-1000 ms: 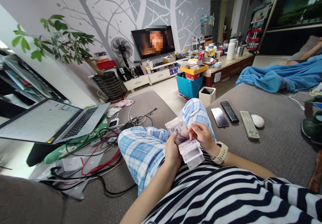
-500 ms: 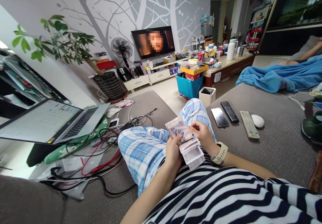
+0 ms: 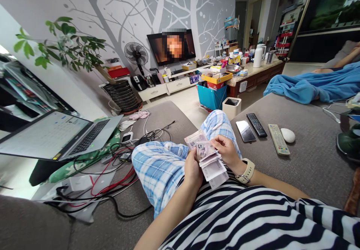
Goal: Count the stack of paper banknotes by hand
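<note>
A bundle of banknotes [image 3: 206,160] marked with a 5 is held over my lap, above my blue plaid trouser legs. My left hand [image 3: 192,169] is closed around the bundle from below and the left. My right hand [image 3: 228,153], with a pale watch on its wrist, pinches the top notes at their right edge, fingers curled. The lower notes fan out toward my striped shirt.
On the grey sofa [image 3: 306,156] to my right lie a phone [image 3: 245,130], two remotes [image 3: 257,124] and a white mouse [image 3: 288,135]. An open laptop [image 3: 60,135] and tangled cables [image 3: 112,175] sit at left. A person lies under a blue blanket [image 3: 315,83] at far right.
My right hand has peeled a note off the upper part of the bundle and drawn it down onto the lower stack. Both hands stay in the same place over my lap.
</note>
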Tool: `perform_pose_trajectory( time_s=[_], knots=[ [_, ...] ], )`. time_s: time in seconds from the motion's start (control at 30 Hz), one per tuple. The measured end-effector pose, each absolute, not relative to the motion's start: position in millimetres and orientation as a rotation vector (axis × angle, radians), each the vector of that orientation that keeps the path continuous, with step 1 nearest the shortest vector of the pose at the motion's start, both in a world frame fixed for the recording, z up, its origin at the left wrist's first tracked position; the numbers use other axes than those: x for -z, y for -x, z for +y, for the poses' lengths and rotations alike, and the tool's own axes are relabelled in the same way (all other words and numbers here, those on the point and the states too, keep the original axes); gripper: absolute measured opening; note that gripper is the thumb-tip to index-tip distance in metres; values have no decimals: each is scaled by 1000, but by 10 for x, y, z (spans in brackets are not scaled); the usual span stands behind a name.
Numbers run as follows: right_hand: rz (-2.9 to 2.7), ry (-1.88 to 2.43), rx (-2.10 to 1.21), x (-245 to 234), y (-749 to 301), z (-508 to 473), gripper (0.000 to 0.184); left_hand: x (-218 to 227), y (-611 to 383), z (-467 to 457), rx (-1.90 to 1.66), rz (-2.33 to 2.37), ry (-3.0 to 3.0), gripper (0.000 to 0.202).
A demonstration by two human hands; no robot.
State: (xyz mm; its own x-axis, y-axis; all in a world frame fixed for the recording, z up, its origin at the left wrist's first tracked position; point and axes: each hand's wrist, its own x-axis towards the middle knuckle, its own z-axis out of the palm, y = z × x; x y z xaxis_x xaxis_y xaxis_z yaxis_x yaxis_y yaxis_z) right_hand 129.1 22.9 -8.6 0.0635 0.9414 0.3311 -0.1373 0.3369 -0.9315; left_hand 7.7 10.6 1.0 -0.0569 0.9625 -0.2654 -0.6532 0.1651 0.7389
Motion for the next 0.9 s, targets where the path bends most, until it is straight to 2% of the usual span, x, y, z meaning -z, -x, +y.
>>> perform_pose_trajectory(
  time_s=[0.9],
  knots=[
    [-1199,785,-1021,48,-1277,206,27,-92,-70,49,-1409,996,-583,15]
  ],
)
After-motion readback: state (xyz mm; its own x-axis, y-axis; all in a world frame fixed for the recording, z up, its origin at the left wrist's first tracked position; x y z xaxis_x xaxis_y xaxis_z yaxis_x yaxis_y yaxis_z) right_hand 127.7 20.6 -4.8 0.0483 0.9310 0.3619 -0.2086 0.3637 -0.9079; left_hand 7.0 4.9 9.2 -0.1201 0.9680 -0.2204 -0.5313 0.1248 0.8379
